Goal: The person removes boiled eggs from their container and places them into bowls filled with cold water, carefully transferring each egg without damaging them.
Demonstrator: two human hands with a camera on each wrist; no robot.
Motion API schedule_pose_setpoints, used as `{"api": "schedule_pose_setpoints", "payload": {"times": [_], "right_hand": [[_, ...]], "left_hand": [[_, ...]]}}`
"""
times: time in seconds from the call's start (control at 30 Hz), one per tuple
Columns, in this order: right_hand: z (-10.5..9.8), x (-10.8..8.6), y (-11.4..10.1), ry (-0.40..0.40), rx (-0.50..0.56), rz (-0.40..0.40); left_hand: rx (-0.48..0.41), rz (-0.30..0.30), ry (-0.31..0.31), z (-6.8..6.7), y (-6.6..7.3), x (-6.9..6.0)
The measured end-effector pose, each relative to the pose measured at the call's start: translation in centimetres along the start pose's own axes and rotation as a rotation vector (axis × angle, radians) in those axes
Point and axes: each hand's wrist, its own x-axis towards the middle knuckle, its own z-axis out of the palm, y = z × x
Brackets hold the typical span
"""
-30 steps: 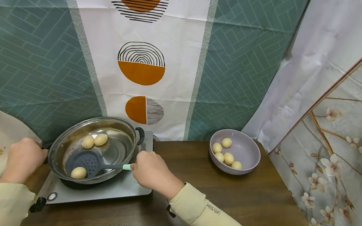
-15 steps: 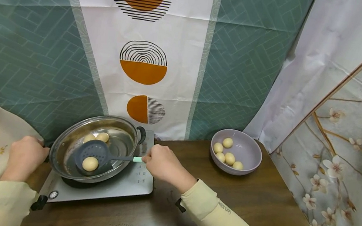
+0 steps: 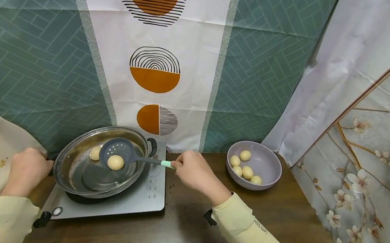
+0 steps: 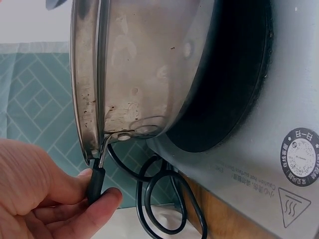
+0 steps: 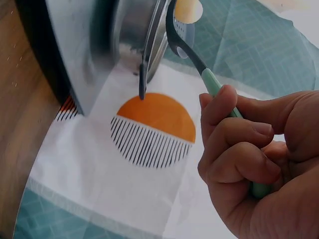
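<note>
In the head view a steel pan (image 3: 96, 195) sits on the cooktop. The left hand (image 3: 27, 170) grips its left side handle; the left wrist view shows the thumb and fingers (image 4: 102, 209) pinching that black handle (image 4: 95, 185). The right hand (image 3: 194, 170) holds the green handle (image 3: 167, 164) of a grey slotted ladle (image 3: 119, 148), its fingers curled round it in the right wrist view (image 5: 239, 144). One pale egg-like ball (image 3: 115, 162) lies in the ladle, over the pan. Another ball (image 3: 95, 152) rests in the pan, left of the ladle.
A lilac bowl (image 3: 271, 168) with several pale balls stands at the right on the wooden table (image 3: 184, 216). The grey cooktop (image 3: 148, 196) lies beneath the pan. A patterned curtain hangs behind. Black cable (image 4: 142, 199) loops beside the cooktop.
The ladle has picked up a ball from the pan's near left side and moved right and away, rising above the pan. The right hand has moved right with it. The left hand stays on the handle.
</note>
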Motion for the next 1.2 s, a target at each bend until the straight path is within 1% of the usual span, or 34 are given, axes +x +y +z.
{"api": "schedule_pose_setpoints", "payload": {"times": [0.17, 0.33, 0.5, 0.63, 0.8, 0.9, 1.0, 1.07, 1.2], "right_hand": [[-1.2, -0.3, 1.0, 0.001, 0.026, 0.019], [-2.2, -0.5, 1.8, 0.017, 0.036, 0.009], [-3.3, -0.9, 3.1, 0.041, 0.051, 0.027], [-4.6, -1.2, 4.2, 0.073, 0.064, 0.062], [-6.2, -1.8, 5.9, 0.113, 0.045, 0.087], [-7.1, -2.2, 7.1, 0.139, 0.030, 0.086], [-8.0, -2.6, 8.2, 0.153, 0.042, 0.086], [-8.6, -3.0, 8.9, 0.157, 0.053, 0.085], [-9.6, -3.8, 10.4, 0.154, 0.053, 0.115]], "left_hand": [[0.001, -0.019, -0.007, 0.0, 0.0, 0.0], [0.000, -0.039, -0.015, 0.1, 0.0, 0.1], [-0.003, -0.009, -0.002, 0.1, -0.1, 0.0], [-0.007, 0.005, 0.006, 0.1, -0.1, -0.1], [-0.004, 0.005, 0.006, 0.1, -0.1, -0.1], [0.000, -0.003, 0.001, 0.1, -0.1, -0.1], [0.002, -0.005, 0.003, 0.2, -0.1, 0.0], [0.000, -0.006, 0.004, 0.2, 0.0, 0.0], [-0.001, 0.006, 0.009, 0.2, 0.1, 0.0]]}}
